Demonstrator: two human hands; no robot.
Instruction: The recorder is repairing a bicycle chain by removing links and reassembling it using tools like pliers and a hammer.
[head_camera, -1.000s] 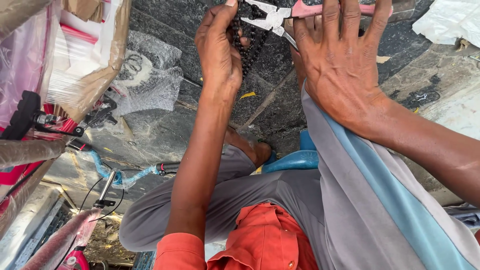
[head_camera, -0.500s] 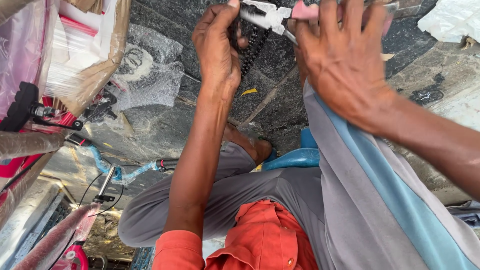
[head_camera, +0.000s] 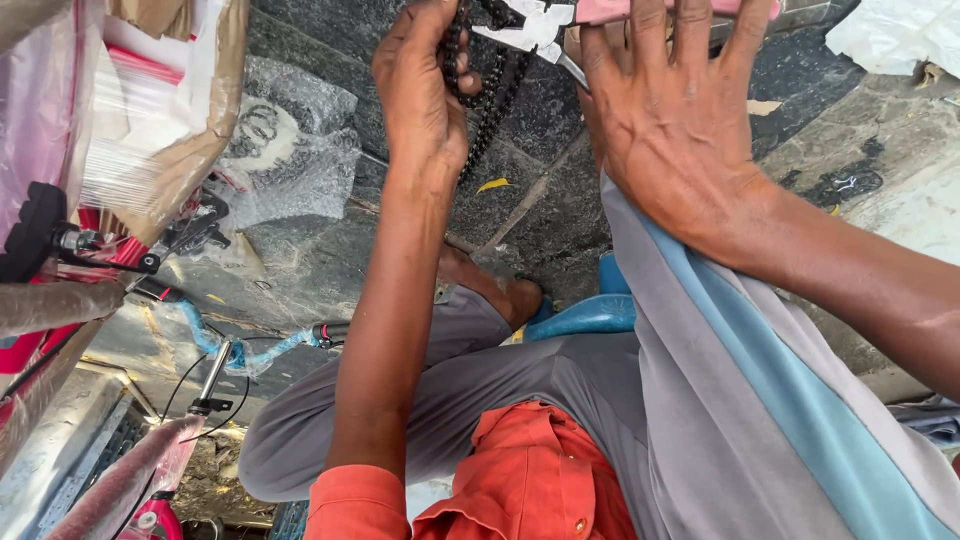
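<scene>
Two hands up at the top of the view, both busy on the same job: the left hand (head_camera: 425, 105) is curled shut around a black bicycle chain (head_camera: 490, 85), thumb and fingers pinching it so a loop hangs down just beside the palm, and the right hand (head_camera: 680, 130) has its fingers spread over the pink-handled pliers (head_camera: 600, 15), pressing them against the chain at the very top edge, metal jaws pointing toward the left hand's grip. How tightly the right hand grips the handles I cannot tell; they run out of view. Compared with a second ago both hands have crept higher and closer together, the pliers' head now sitting right against the chain where before there was a little gap, so the tool looks to be biting on a link now rather than lining up. Below the hands, the person's knees in grey trousers (head_camera: 520, 380) and an orange shirt (head_camera: 530, 480), with a bare foot on a blue sandal (head_camera: 590, 315) between them. Under everything, dark stone paving (head_camera: 540, 210). Out to the left of the left hand, a sheet of bubble wrap (head_camera: 280, 140), a cardboard box wrapped in clear film (head_camera: 150, 130), and a red bicycle frame with a blue-sleeved cable (head_camera: 215, 345) lying well apart from the chain.
</scene>
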